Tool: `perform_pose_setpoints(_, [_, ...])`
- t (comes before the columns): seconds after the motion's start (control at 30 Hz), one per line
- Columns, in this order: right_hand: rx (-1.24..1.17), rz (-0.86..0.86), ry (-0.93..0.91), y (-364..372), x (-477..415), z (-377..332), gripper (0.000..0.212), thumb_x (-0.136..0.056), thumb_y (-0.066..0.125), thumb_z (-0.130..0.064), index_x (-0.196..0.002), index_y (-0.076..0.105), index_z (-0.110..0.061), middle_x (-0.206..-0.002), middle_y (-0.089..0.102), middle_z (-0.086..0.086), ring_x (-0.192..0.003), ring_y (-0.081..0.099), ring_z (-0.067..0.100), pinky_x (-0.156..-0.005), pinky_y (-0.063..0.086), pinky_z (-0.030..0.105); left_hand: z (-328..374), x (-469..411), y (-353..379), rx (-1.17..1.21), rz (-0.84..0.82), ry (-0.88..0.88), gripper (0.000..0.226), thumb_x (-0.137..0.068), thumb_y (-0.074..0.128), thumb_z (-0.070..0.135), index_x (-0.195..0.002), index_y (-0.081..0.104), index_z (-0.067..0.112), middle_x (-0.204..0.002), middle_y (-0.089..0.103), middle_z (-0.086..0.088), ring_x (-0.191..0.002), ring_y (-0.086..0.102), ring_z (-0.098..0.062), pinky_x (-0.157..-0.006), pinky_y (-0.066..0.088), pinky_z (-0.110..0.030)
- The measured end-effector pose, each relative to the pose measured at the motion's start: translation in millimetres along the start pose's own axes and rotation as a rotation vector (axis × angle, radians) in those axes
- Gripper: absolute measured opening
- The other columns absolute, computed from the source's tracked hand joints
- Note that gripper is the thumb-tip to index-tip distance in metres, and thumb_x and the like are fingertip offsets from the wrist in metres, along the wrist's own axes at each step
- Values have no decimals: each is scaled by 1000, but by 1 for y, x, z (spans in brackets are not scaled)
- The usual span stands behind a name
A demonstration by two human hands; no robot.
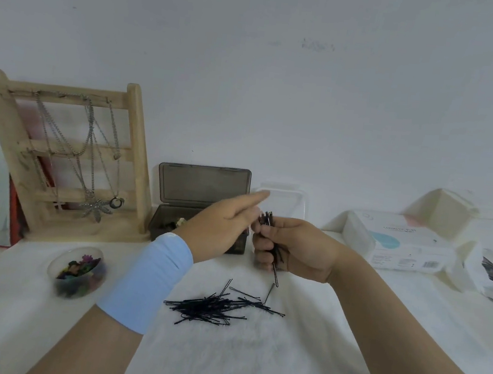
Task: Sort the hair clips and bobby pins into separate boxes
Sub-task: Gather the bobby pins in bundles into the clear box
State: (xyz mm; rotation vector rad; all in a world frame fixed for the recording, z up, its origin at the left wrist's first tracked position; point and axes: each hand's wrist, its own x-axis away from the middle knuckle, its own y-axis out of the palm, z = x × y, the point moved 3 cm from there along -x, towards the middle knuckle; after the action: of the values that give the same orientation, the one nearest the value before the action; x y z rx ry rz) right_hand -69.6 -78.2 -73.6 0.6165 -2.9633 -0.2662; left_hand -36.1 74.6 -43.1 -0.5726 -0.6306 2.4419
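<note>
Centre frame, the right grip (290,248) is curled round a bundle (267,220) of bobby pins, above the surface (279,362). The left grip (222,224), fingers straight, reaches to the bundle's top. A pile (215,307) of pins lies below. Behind stands an open dark box (204,188); lower left, clips (80,269) fill a tub (53,272).

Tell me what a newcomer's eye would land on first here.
The right hand grips a bunch of black bobby pins at centre, the left hand open beside it. Below them, a loose pile of bobby pins lies on the white table. At left stands a wooden rack hung with necklaces.
</note>
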Motion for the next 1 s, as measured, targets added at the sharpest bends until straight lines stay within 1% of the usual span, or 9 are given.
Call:
perform_pose_setpoints(0.1, [-170, 194, -180, -3, -5, -10, 20, -107, 34, -11, -94, 49, -14, -68, 40, 0, -59, 42, 18, -62, 37, 30, 1, -3, -1, 491, 277, -170, 31, -104, 43, 30, -131, 57, 22, -134, 62, -1, -120, 61, -14, -102, 49, -34])
perform_pose_setpoints(0.23, [-258, 415, -447, -10, -5, -24, 22, -107, 32, -9, -93, 48, -14, -68, 38, 0, -59, 43, 17, -67, 41, 32, -1, 1, 22, 915, 5, -540, 43, -105, 41, 29, -129, 53, -4, -130, 60, -26, -119, 61, -38, -99, 50, -44])
perform_pose_setpoints(0.4, [-41, 557, -511, -13, -7, -18, 20, -106, 35, -10, -96, 50, -16, -69, 48, -2, -65, 49, 19, -71, 42, 31, 10, 0, 31, 1375, -24, -558, 53, -106, 34, 24, -135, 38, -21, -136, 51, -35, -127, 51, -44, -105, 42, -50])
perform_pose_setpoints(0.57, [146, 571, -442, -1, -10, -10, 17, -106, 33, -8, -101, 48, -14, -69, 44, 4, -72, 43, 23, -65, 44, 24, 9, -1, 29, 1581, -11, -522, 59, -105, 34, 19, -140, 20, -26, -134, 47, -39, -127, 48, -46, -107, 35, -56])
perform_pose_setpoints(0.63, [146, 572, -436, 0, -9, -11, 18, -106, 33, -8, -100, 49, -13, -68, 39, 4, -76, 39, 26, -66, 41, 28, 9, 0, 27, 1561, 26, -547, 56, -104, 37, 19, -141, 23, -21, -136, 43, -40, -125, 49, -47, -100, 38, -56])
perform_pose_setpoints(0.7, [144, 580, -443, -1, -8, -13, 19, -106, 33, -8, -99, 50, -13, -67, 37, 3, -74, 40, 26, -69, 41, 30, 7, 1, 25, 1377, 75, -565, 32, -102, 42, 22, -121, 46, -4, -124, 50, -26, -106, 55, -36, -96, 41, -45])
perform_pose_setpoints(0.8, [139, 514, -413, 0, -8, -13, 20, -107, 33, -8, -100, 52, -13, -66, 38, 2, -62, 43, 21, -74, 47, 34, 5, -2, 16, 948, 182, -364, 11, -100, 47, 29, -100, 54, 20, -107, 54, 0, -98, 52, -14, -90, 42, -30])
perform_pose_setpoints(0.93, [236, 307, -249, 7, -9, -4, 18, -107, 35, -11, -106, 52, -8, -69, 44, 2, -62, 44, 21, -65, 47, 32, 15, 1, 4, 580, 93, -122, 58, -69, 66, 62, -122, 62, 39, -134, 60, 18, -126, 51, 3, -109, 36, -25])
perform_pose_setpoints(1.0, [276, 251, -203, 8, -9, -1, 17, -107, 36, -12, -100, 52, -10, -72, 46, 2, -63, 44, 21, -64, 42, 32, 16, 3, 4, 339, 49, -64, 56, -71, 58, 67, -121, 63, 43, -131, 62, 20, -124, 53, 3, -111, 37, -29])
